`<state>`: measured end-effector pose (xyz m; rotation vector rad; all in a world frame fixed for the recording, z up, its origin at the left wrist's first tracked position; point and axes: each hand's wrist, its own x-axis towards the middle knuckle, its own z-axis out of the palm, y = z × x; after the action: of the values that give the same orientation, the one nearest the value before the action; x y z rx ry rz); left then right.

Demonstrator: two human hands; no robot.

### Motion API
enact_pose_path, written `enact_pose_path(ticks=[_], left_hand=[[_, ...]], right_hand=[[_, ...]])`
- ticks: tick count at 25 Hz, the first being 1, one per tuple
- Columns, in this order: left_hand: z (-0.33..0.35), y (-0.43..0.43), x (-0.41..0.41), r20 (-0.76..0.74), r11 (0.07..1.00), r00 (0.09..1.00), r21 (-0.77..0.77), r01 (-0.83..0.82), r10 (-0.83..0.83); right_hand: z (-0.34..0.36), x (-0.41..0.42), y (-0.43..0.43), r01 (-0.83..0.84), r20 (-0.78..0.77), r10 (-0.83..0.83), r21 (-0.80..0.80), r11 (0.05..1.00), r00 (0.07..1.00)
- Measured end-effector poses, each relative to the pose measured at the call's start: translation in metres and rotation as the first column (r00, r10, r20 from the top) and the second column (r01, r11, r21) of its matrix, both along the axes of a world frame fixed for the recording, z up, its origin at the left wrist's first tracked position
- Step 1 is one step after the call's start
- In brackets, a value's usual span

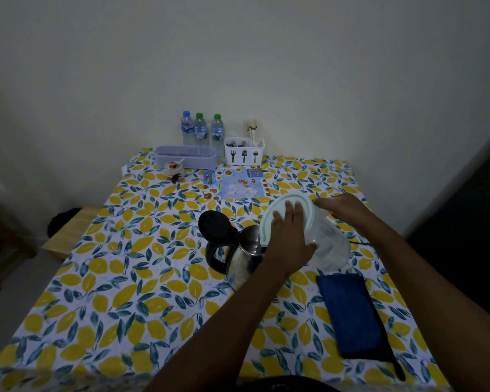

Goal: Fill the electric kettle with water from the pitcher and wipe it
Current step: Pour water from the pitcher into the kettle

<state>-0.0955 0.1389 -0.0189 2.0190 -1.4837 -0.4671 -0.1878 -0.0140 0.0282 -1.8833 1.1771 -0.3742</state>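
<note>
A steel electric kettle (244,260) with a black handle stands mid-table, its black lid (213,225) flipped open. A clear plastic pitcher (327,244) with a pale green lid (277,215) is tipped on its side over the kettle's mouth. My left hand (290,236) presses flat on the pitcher's lid and wall. My right hand (341,207) grips the pitcher from behind. A folded dark blue cloth (351,315) lies on the table to the right of the kettle. Whether water is flowing is hidden by my left hand.
The table wears a lemon-print cloth (125,278). At the back stand three water bottles (201,131), a lilac box (186,157), a white cutlery caddy (244,151), a small jar (174,168) and a blue menu sheet (235,183). A black cord (359,243) runs right.
</note>
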Motion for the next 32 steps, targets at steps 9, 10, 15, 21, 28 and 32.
enact_pose_path(ticks=[9, 10, 15, 21, 28, 32], left_hand=[[-0.002, -0.013, -0.004, 0.144, 0.99, 0.984, 0.104, 0.09, -0.105], [-0.003, -0.017, -0.006, 0.173, 0.986, 0.977, 0.13, 0.105, -0.127], [-0.011, -0.046, -0.028, 0.273, 0.953, 0.928, 0.234, 0.191, -0.252], [-0.028, -0.103, -0.07, 0.426, 0.895, 0.798, 0.327, 0.304, -0.427], [-0.043, -0.185, -0.125, 0.442, 0.835, 0.713, 0.372, 0.406, -0.544], [-0.056, -0.216, -0.139, 0.451, 0.831, 0.704, 0.382, 0.403, -0.549]], right_hand=[[-0.026, -0.023, -0.002, 0.151, 0.115, -0.165, 0.126, 0.98, 0.979], [-0.033, -0.029, -0.003, 0.187, 0.116, -0.204, 0.144, 0.972, 0.972], [-0.067, -0.061, -0.016, 0.325, 0.156, -0.373, 0.266, 0.908, 0.915], [-0.101, -0.11, -0.057, 0.505, 0.058, -0.572, 0.403, 0.763, 0.818], [-0.133, -0.181, -0.113, 0.548, 0.196, -0.684, 0.464, 0.696, 0.703], [-0.149, -0.196, -0.138, 0.506, 0.304, -0.683, 0.49, 0.71, 0.664]])
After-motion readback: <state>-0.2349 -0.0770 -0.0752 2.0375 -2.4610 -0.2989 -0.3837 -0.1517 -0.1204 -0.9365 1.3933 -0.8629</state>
